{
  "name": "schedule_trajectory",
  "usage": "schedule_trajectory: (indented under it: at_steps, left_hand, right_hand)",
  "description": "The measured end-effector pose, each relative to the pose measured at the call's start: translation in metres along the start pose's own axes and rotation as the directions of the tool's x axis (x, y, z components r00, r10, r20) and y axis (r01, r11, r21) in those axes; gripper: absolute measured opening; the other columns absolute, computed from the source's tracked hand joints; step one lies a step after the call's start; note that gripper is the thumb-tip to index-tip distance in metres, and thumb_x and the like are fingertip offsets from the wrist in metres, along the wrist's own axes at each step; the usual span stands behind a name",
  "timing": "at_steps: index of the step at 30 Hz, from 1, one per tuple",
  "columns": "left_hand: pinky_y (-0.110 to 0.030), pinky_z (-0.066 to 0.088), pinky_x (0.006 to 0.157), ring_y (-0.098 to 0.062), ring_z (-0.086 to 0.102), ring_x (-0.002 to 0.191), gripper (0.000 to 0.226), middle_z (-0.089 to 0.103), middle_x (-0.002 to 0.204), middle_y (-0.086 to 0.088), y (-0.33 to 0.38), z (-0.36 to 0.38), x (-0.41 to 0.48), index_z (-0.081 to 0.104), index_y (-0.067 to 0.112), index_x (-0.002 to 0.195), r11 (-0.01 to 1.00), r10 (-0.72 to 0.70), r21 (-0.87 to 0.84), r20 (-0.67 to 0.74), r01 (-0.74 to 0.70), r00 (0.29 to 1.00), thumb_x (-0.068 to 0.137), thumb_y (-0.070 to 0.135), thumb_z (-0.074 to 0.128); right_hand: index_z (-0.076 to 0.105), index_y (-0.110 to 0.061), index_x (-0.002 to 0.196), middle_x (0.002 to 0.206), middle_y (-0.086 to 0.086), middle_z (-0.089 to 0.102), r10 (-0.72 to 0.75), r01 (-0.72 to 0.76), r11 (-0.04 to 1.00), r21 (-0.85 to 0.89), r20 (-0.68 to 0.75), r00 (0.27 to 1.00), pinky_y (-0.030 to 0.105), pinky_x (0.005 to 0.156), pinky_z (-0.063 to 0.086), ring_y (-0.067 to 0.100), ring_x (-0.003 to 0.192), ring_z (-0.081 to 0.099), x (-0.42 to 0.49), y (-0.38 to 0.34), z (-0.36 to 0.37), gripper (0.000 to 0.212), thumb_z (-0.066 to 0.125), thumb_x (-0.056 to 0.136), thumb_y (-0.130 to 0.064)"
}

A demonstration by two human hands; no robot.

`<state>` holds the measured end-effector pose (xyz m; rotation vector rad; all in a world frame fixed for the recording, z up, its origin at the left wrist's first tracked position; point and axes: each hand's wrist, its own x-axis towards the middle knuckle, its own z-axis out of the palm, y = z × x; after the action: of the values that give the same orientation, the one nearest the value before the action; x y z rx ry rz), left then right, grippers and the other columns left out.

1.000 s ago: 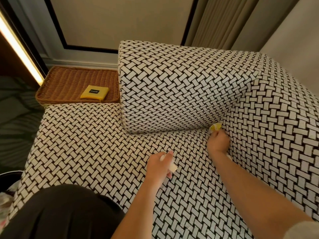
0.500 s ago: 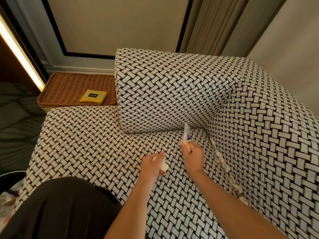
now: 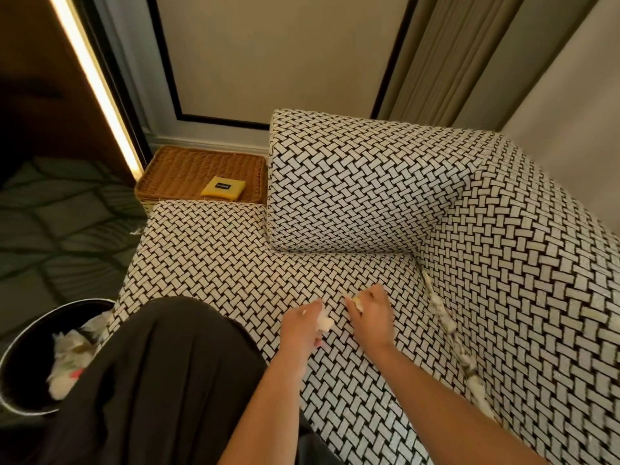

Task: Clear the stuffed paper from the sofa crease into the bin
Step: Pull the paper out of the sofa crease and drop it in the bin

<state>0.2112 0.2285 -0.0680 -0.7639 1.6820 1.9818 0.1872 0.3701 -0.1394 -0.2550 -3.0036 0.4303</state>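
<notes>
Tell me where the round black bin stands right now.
In the head view the round black bin stands at lower left, on the floor by the left edge of the black-and-white woven-pattern sofa seat, beside the person's dark garment.

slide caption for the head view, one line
Left hand grips a white scrap, right hand a yellowish scrap, over the sofa; stuffed paper lines the crease, bin at lower left.

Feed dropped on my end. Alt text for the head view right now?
Above the woven-pattern sofa seat, the left hand pinches a white paper wad and the right hand a yellowish scrap. More stuffed paper lines the crease at right; the bin, part full, stands lower left.
</notes>
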Motion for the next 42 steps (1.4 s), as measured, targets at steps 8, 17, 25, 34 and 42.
schedule_trajectory:
  at_steps: [8,17,25,34,42]
  left_hand:
    - [-0.022,0.054,0.058,-0.018,0.054,0.083,0.025,0.051,0.102,-0.01,0.033,-0.05,-0.048,0.056,0.01,0.113,0.967,0.047,-0.251,0.027,-0.039,0.999,0.089,0.017,0.058]
    - [-0.019,0.046,0.044,-0.009,0.053,0.05,0.01,0.065,0.076,-0.008,0.078,-0.132,-0.085,0.057,0.008,0.1,0.92,0.279,-0.295,0.028,-0.259,0.96,0.092,0.009,0.052]
    - [-0.013,0.02,0.035,-0.006,0.027,0.034,0.031,0.031,0.047,0.005,0.079,-0.241,-0.082,0.049,0.013,0.067,0.919,0.321,-0.187,-0.16,-0.348,0.934,0.096,0.022,0.043]
    - [-0.008,0.012,0.034,-0.004,0.015,0.027,0.045,0.021,0.037,0.008,0.05,-0.348,-0.025,0.026,0.018,0.056,0.898,0.108,-0.354,-0.397,-0.261,0.911,0.099,0.026,0.03]
    - [-0.009,0.015,0.034,-0.006,0.018,0.026,0.042,0.023,0.04,0.004,0.036,-0.408,0.039,0.028,0.016,0.055,0.873,0.03,-0.371,-0.607,-0.317,0.794,0.096,0.017,0.035]
  right_hand:
    - [0.048,-0.014,0.089,0.073,-0.002,0.05,0.017,-0.101,0.876,0.471,0.178,0.984,0.012,0.039,0.037,0.005,0.054,0.042,0.004,-0.039,-0.034,0.006,0.048,0.094,-0.011]
    - [0.035,-0.019,0.058,0.052,-0.008,0.034,-0.255,-0.015,0.641,0.767,0.231,0.939,0.018,0.045,0.026,0.007,0.045,0.027,-0.003,-0.181,-0.07,0.046,0.036,0.096,-0.045]
    - [0.042,-0.011,0.059,0.056,0.006,0.035,-0.503,0.161,0.64,0.752,0.251,0.827,0.03,0.054,0.025,0.016,0.054,0.031,-0.025,-0.301,-0.061,0.031,0.049,0.088,-0.017]
    - [0.043,-0.009,0.062,0.056,0.003,0.036,-0.623,0.277,0.75,0.6,0.501,0.601,0.029,0.054,0.025,0.013,0.052,0.034,-0.014,-0.39,0.014,0.041,0.039,0.098,-0.028]
    - [0.042,-0.013,0.051,0.057,0.003,0.044,-0.592,0.431,0.806,0.406,0.579,0.561,0.031,0.066,0.033,0.022,0.069,0.047,0.014,-0.432,0.085,0.051,0.037,0.098,-0.032]
